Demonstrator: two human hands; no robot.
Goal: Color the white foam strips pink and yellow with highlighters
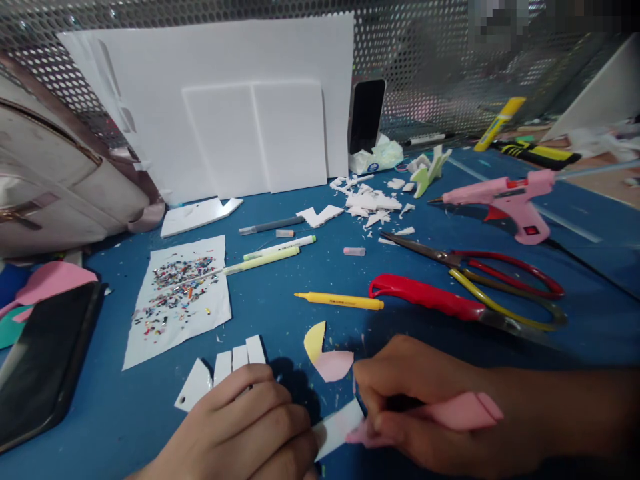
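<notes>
White strip [340, 427] lay on the blue table [270, 300], nearer the person than the yellow pen [345, 301]. Its left end ran under the left hand [250, 427], so full length was hidden. Left fingers were bent and close together; whether they pinched or only pressed, can't tell. Right hand [420, 407] was closed around a pink marker [455, 411], pink end down at the strip's right part. Exact tip contact was blurred. Wrist faded into dark at frame edge.

Rest, relative to the yellow pen:
- Just nearer the person: yellow-and-pink cutout [335, 365], beside the right hand.
- Nearer and left: small white pieces [239, 358], partly covered by the left hand, plus a holed white piece [193, 385].
- Left: paper sheet [220, 303] with multicolored bits, too small to identify.
- Right: red-handled tool [425, 297], its blade end dark and blurred, overlapped by scissors [505, 267]. Pink glue gun [520, 197] farther out; its cord was cut off by the frame.
- Beyond: white scraps [373, 200], then a leaning white board [135, 100] and upright phone [367, 117], screen dark.
- Far left: black device [45, 360], cut off by the frame.
</notes>
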